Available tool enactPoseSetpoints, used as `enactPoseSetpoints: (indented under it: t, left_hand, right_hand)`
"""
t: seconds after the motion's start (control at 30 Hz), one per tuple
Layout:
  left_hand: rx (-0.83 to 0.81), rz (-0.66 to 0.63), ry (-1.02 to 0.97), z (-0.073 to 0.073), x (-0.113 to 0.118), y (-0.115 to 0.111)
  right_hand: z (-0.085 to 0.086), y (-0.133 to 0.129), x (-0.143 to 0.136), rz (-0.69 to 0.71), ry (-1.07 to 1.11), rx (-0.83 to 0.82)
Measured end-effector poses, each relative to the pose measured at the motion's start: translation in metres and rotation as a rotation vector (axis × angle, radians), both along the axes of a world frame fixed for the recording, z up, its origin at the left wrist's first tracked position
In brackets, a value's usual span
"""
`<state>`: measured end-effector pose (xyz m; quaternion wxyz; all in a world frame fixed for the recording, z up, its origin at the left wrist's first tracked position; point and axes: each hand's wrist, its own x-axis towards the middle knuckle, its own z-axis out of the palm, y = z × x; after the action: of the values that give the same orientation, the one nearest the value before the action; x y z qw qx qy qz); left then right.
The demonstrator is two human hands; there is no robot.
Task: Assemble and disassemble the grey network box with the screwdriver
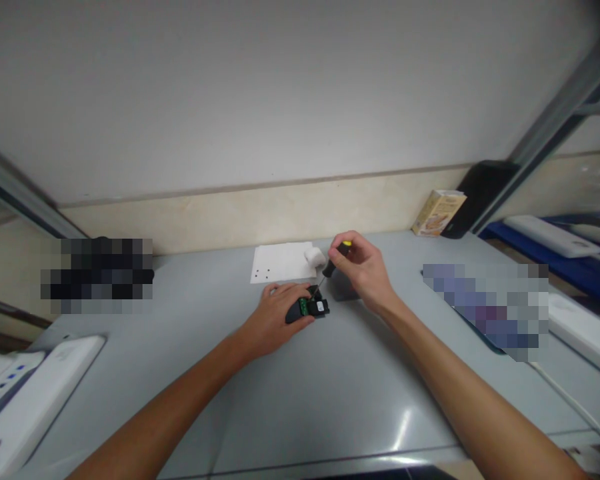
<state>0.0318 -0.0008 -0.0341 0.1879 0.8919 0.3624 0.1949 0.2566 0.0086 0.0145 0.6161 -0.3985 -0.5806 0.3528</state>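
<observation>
My left hand (277, 317) holds a small black device with a green circuit board (304, 307) down on the grey table, its fingers wrapped round the left part. Pinched in my right hand (363, 267) is a black and yellow screwdriver (329, 268), tilted, with its thin shaft reaching down to the device. Where exactly the tip touches is too small to tell. Just behind the device lies a white sheet (283, 261) with several small dark dots on it, and a white roll-like piece (315, 257) stands at its right end. A dark flat item (344, 288) lies partly under my right hand.
At the back right stand a yellow box (437, 213) and a black case (483, 197). A blurred flat object (485, 310) lies on the right, near a white cable (575, 403). On the left are a blurred dark object (100, 275) and a long white item (55, 400).
</observation>
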Motion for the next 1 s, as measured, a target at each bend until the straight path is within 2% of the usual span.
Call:
enactPoseSetpoints:
  t: [0.07, 0.23, 0.43, 0.63, 0.77, 0.83, 0.93, 1.0]
  left_hand:
    - [0.001, 0.003, 0.005, 0.0, 0.0, 0.0]
    - [0.012, 0.01, 0.0, -0.001, 0.0, 0.0]
    - [0.016, -0.003, 0.018, -0.002, -0.001, 0.0]
    - [0.024, 0.002, 0.019, -0.002, 0.0, 0.001]
    - [0.037, 0.004, 0.027, -0.002, 0.0, 0.001]
    - [0.039, 0.005, 0.032, -0.002, 0.0, 0.001]
    - [0.036, 0.0, 0.034, -0.002, -0.001, 0.002]
    - [0.041, -0.003, 0.031, -0.003, -0.001, 0.002]
  right_hand:
    - [0.001, 0.0, 0.001, 0.009, -0.011, 0.007]
    - [0.001, -0.001, 0.0, 0.171, 0.01, 0.061]
    - [0.004, -0.007, -0.003, 0.0, -0.187, 0.186]
    - [0.017, -0.025, -0.009, 0.128, -0.297, 0.18]
    - [0.02, -0.027, -0.014, 0.02, -0.304, 0.297]
    - [0.019, -0.026, -0.013, 0.027, -0.29, 0.261]
    - [0.017, -0.026, -0.01, 0.13, -0.283, 0.17]
    - [0.015, -0.027, -0.01, 0.164, -0.287, 0.173]
